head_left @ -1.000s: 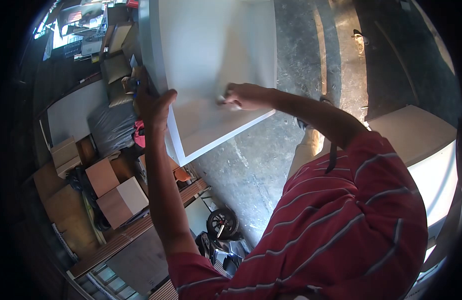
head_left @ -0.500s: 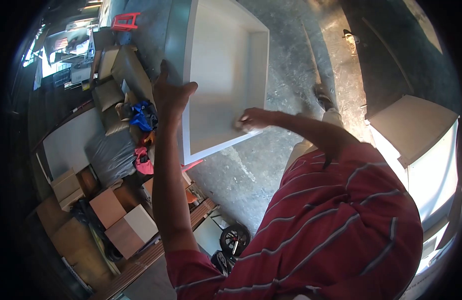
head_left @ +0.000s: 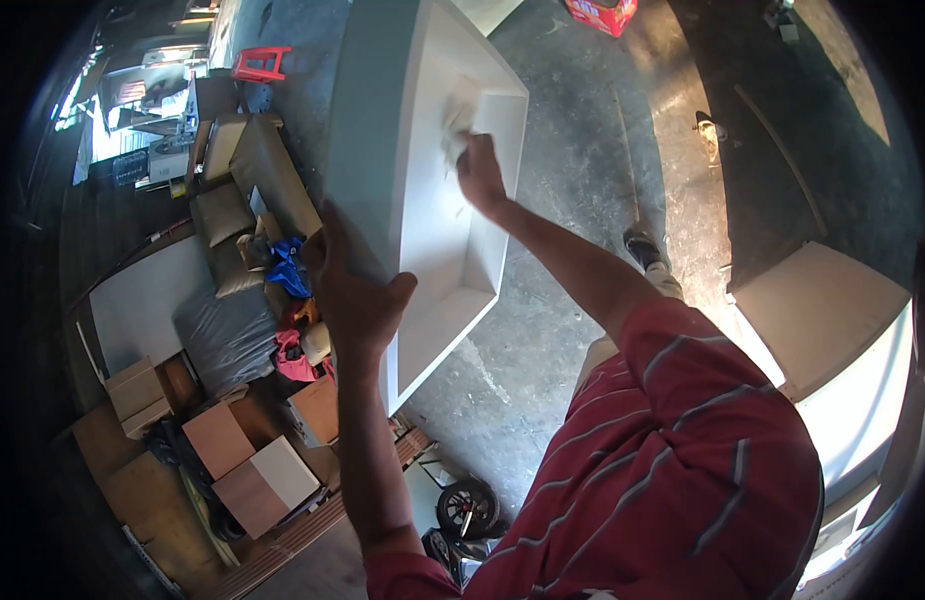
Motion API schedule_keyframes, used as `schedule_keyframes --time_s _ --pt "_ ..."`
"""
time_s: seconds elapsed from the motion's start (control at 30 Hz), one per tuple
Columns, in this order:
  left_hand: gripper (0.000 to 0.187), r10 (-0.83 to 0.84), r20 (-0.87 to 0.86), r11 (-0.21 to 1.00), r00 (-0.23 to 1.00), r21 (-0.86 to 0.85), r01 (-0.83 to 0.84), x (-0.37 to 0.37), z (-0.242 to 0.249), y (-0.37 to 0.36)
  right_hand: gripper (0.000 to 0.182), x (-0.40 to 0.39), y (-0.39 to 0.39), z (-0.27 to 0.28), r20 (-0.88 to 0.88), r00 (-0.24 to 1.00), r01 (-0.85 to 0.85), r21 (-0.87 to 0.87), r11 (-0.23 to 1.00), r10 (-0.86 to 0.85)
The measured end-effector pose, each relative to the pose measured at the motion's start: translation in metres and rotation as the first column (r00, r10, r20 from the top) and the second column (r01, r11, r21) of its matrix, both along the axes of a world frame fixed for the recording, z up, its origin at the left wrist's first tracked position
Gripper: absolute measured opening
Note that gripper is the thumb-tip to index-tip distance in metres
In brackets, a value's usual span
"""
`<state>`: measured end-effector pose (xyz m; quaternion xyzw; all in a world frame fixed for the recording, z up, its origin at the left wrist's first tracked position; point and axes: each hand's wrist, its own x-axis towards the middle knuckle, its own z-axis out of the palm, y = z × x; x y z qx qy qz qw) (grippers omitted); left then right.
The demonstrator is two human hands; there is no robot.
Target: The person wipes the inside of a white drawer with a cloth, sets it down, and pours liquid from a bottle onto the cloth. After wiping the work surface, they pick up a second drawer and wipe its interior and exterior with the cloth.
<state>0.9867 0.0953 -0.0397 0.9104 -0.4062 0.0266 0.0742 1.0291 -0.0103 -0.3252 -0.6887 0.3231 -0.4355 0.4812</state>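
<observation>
A white open box [head_left: 442,275], shaped like a drawer or cabinet shell, is tilted in front of me with its inside turned to the right. My left hand [head_left: 362,295] grips its left side, thumb over the rim and fingers along the outer panel. Inside the box, my right hand [head_left: 484,178] is closed on a pale cloth [head_left: 458,118], blurred by motion. The cloth lies against the inner panel, toward the far end.
Left of me are cushions [head_left: 222,207], a plastic-wrapped bundle [head_left: 232,335] and several cartons [head_left: 267,485]. A red stool [head_left: 262,65] stands farther back. A black wheel [head_left: 468,507] is near my body. On the right sits a brown-topped white cabinet [head_left: 822,310]; a red carton [head_left: 602,14] lies ahead.
The box has tilted, showing more of its outer left side, and its near end sits lower in view. My right hand has moved from the near end to deep inside with the cloth.
</observation>
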Motion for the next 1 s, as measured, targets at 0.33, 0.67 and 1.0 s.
schedule_keyframes --time_s 0.33,0.67,1.0 --pt "0.095 0.157 -0.335 0.922 0.929 -0.287 -0.259 0.006 0.007 0.016 0.027 -0.007 0.003 0.077 0.130 0.943 -0.297 -0.092 0.950 0.308" --pt "0.096 0.220 -0.330 0.903 0.918 -0.287 -0.320 -0.020 -0.023 0.021 0.037 0.017 -0.032 0.170 0.210 0.875 -0.448 0.015 0.894 0.436" --pt "0.094 0.266 -0.540 0.772 0.798 -0.376 -0.512 -0.050 -0.017 0.030 0.017 0.006 -0.100 -0.003 -0.332 0.890 -0.444 -0.479 0.758 0.312"
